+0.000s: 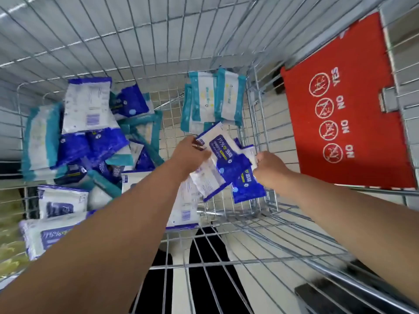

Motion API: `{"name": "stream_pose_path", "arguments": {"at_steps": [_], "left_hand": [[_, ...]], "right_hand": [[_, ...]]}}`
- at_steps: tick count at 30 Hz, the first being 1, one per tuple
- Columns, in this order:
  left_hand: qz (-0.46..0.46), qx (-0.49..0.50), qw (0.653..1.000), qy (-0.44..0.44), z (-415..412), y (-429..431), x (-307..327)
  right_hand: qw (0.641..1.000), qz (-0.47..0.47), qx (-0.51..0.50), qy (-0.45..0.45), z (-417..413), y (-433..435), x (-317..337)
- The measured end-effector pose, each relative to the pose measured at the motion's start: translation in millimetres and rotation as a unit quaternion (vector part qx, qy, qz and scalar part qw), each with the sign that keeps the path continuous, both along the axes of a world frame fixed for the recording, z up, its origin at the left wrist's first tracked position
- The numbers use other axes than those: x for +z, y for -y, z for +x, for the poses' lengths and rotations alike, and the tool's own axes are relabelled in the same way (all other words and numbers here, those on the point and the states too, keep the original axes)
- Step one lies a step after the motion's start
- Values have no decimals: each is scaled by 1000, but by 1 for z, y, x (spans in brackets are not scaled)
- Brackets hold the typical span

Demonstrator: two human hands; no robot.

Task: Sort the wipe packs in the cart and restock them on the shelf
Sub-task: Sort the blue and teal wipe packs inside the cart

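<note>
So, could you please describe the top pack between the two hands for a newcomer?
In the wire cart, look at the side nearest the red flap. Just this side of the upright teal packs, the left hand and right hand hold a small bunch. The top pack is white with a dark blue panel; alone in that bunch, it shows a large upside-down "75%".

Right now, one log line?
sorting | left hand: grips blue-and-white plastic wipe packs | right hand: grips them | inside silver wire cart

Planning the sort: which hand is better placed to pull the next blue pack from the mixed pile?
Probably left: both grip the blue packs, but the left hand is nearer the mixed pile; the right hand would have to cross over.
</note>
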State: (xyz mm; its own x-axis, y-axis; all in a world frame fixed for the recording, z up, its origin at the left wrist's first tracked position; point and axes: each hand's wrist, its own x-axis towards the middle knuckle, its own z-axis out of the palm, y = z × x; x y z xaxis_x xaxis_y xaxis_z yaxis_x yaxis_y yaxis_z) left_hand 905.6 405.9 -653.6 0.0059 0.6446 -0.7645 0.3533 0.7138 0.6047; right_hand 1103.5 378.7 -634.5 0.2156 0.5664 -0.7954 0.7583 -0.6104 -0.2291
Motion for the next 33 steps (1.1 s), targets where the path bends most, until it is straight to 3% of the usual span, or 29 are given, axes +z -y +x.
{"name": "stream_pose_path", "arguments": {"at_steps": [7, 11, 15, 17, 19, 21, 24, 27, 30, 33], "left_hand": [[97, -202, 956, -190, -35, -5, 9], [65, -276, 940, -188, -65, 3, 28], [60, -422, 869, -252, -63, 22, 17], [66, -443, 848, -283, -61, 25, 8], [62, -457, 840, -287, -61, 23, 5], [54, -434, 863, -252, -66, 19, 7], [42, -370, 903, -216, -78, 7, 24], [55, -288, 930, -221, -89, -7, 41], [105, -182, 957, -197, -87, -15, 46], [166, -149, 966, -130, -66, -13, 50]], "right_hand": [[992, 109, 61, -2, -4, -9, 14], [981, 156, 103, -49, -29, -6, 22], [979, 103, 132, -118, -54, 2, 8], [978, 140, 123, -98, -56, 4, -2], [970, 183, 159, -18, -50, -1, -12], [967, 158, 195, 35, -39, -10, -17], [980, 79, 178, -32, -28, -17, -17], [971, 82, 221, -48, -24, -16, -6], [966, 55, 248, -53, -20, -15, 2], [970, 22, 235, -59, -14, -15, 1]]}}
